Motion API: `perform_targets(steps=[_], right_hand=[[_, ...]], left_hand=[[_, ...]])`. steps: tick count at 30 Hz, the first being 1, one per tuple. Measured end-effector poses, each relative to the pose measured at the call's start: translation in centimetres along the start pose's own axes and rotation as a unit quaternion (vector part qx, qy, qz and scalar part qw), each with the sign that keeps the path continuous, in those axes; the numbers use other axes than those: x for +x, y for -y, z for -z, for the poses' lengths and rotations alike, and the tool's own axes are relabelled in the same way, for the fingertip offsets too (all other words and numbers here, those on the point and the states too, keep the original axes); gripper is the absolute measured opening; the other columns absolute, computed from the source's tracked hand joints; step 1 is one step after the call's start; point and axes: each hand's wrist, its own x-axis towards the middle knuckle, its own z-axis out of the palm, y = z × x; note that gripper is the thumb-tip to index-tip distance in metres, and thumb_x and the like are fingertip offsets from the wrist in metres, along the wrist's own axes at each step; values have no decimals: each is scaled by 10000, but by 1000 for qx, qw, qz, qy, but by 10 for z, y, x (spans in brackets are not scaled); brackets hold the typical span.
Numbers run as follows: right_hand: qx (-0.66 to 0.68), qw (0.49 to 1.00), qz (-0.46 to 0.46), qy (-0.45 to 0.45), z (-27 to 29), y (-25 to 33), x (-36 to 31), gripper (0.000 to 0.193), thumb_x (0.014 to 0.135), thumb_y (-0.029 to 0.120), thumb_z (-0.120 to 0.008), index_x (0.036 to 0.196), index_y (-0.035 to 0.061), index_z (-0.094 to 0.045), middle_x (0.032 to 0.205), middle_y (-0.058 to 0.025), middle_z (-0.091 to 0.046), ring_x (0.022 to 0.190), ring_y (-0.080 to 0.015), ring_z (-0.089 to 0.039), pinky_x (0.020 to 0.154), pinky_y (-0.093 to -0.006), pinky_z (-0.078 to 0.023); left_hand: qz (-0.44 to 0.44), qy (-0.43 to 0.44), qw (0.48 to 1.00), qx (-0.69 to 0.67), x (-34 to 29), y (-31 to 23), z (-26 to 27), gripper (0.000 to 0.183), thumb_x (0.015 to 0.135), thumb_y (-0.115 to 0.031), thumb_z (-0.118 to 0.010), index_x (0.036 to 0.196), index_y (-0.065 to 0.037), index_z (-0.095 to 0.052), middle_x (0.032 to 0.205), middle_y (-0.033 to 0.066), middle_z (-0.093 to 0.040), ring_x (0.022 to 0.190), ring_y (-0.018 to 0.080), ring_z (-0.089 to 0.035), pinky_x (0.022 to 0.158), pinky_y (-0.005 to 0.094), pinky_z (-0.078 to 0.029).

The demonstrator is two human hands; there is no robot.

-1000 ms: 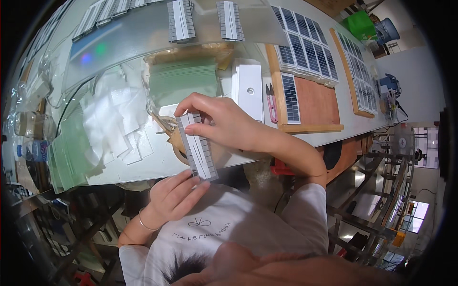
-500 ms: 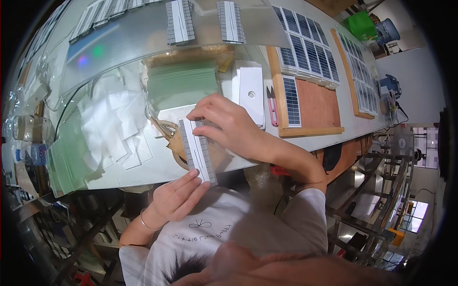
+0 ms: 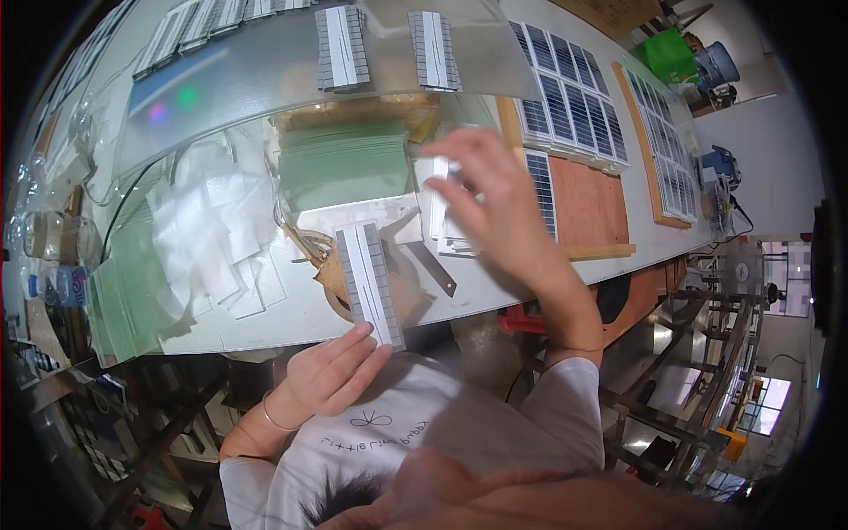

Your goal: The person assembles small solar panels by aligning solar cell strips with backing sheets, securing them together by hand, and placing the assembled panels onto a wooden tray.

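My left hand (image 3: 336, 369) pinches the near end of a long grey segmented strip (image 3: 371, 274) with a white band and dark line along its middle. The strip stands out over the table's front edge, tilted with its far end toward the left. My right hand (image 3: 495, 203) is off the strip, raised over a stack of white cards (image 3: 438, 208) and smeared by motion. Its thumb and fingers are apart, with nothing visible between them. A flat metal blade with a hole (image 3: 433, 267) lies right of the strip.
Behind the strip lies a stack of green sheets (image 3: 344, 163). White translucent sheets (image 3: 216, 230) spread at left. A raised clear panel (image 3: 265, 97) bears two similar strips. At right, a wooden tray (image 3: 587, 203) holds solar panels. A brown ring-shaped thing (image 3: 334, 287) is partly under the strip.
My right hand has let go of the strip's far end and moved right and away, over the white cards. My left hand has kept hold. The metal blade has come into sight.
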Motion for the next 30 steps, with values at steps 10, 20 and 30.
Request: perform_targets(steps=[10, 20, 30], right_hand=[[-94, 985, -125, 72, 24, -61, 5, 398, 918, 154, -696, 1263, -35, -638, 1209, -194, -630, 1159, -378, -580, 1006, -436, -477], [-194, 981, 7, 11, 35, -13, -6, 234, 915, -3, -631, 1148, 6, -611, 1160, -163, -638, 1060, -321, -655, 893, -387, -541], [334, 928, -96, 135, -18, 44, -20, 377, 960, -8, -671, 1299, 26, -509, 1211, -79, -569, 1068, -152, -647, 900, -293, -563]], left_hand=[[-3, 5, 1000, -4, 3, -2, 0, 302, 824, -15, -739, 1127, -19, -748, 1088, 109, -670, 1074, 285, -716, 785, 299, -594], [56, -2, 997, -43, 8, -2, 2, 354, 804, -112, -801, 1151, -117, -732, 1088, 61, -665, 1065, 262, -671, 757, 306, -557], [-61, 1, 997, 40, 25, 8, 28, 273, 819, -51, -771, 1085, -89, -721, 1035, 51, -685, 1107, 265, -658, 758, 287, -591]])
